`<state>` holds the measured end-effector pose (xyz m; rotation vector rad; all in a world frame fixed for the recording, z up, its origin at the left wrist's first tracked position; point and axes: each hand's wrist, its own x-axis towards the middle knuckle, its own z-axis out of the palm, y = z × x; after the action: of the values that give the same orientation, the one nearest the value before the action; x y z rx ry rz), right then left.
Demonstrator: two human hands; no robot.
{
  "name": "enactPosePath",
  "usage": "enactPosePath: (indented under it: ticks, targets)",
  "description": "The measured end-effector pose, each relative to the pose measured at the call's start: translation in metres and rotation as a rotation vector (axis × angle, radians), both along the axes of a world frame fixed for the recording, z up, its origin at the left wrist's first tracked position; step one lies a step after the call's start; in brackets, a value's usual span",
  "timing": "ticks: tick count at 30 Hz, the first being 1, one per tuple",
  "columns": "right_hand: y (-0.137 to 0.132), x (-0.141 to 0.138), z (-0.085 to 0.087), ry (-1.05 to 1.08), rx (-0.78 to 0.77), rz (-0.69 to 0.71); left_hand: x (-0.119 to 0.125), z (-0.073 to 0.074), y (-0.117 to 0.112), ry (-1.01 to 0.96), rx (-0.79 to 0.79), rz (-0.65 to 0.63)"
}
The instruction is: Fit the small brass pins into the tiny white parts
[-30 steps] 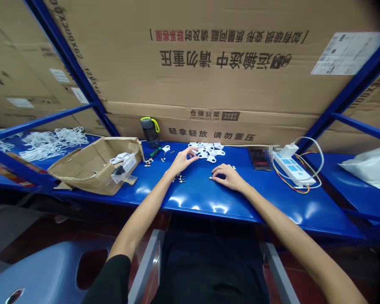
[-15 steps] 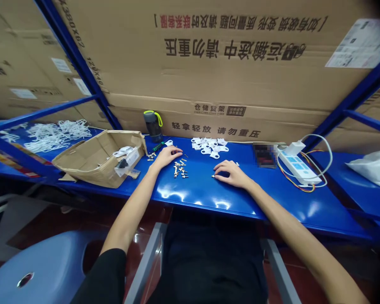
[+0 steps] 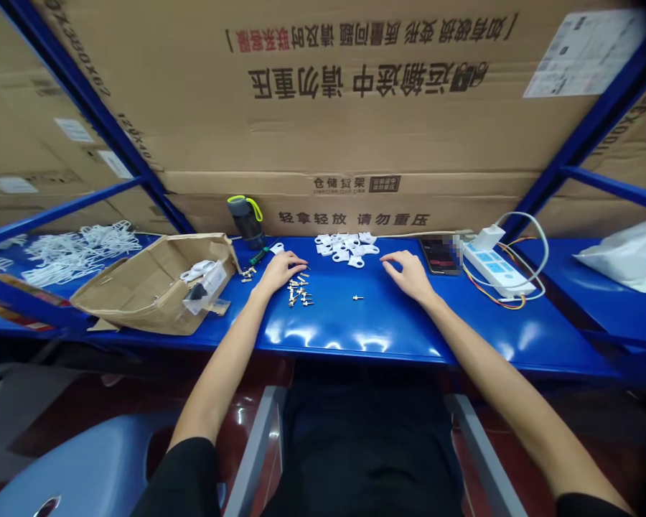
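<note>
My left hand [image 3: 280,271] rests on the blue metal workbench [image 3: 387,323], fingers relaxed and holding nothing visible, just beside a small cluster of metal pins [image 3: 298,292]. My right hand [image 3: 408,275] sits farther right with its fingers spread, empty. It is nearest to a black phone [image 3: 438,255], partly pixelated, and a heap of white plastic clips [image 3: 344,248]. A single metal pin [image 3: 358,297] lies alone between my hands.
A torn cardboard box [image 3: 156,287] holds white parts at the left. Beyond it lies a tangle of white plastic straps [image 3: 80,251]. A grey bottle [image 3: 246,222], green-handled screwdriver [image 3: 259,254], power strip [image 3: 498,269] and white bag [image 3: 624,255] stand about. Large cartons fill the shelving behind.
My right hand has lifted away from the lone pin, moving right and toward the far side of the bench. My left hand has shifted left of the pins since the earliest frame.
</note>
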<state>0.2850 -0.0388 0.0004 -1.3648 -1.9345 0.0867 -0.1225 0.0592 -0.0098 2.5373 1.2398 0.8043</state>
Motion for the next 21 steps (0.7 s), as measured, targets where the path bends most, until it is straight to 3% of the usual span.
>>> enactPosePath:
  ticks: [5,10,15,21]
  targets:
    - [0.003,0.007,0.0,-0.038,-0.004,-0.034,0.004,0.003,-0.004,-0.017,-0.017,-0.009]
    - [0.002,0.022,0.003,-0.233,-0.02,-0.105,0.006,0.004,-0.006,-0.003,-0.019,0.01]
    - [-0.002,0.037,0.005,-0.374,-0.061,-0.037,0.011,0.012,-0.011,-0.057,0.034,0.041]
    - [-0.001,0.043,0.003,-0.397,-0.119,0.005,0.058,0.03,-0.03,-0.02,0.154,0.0]
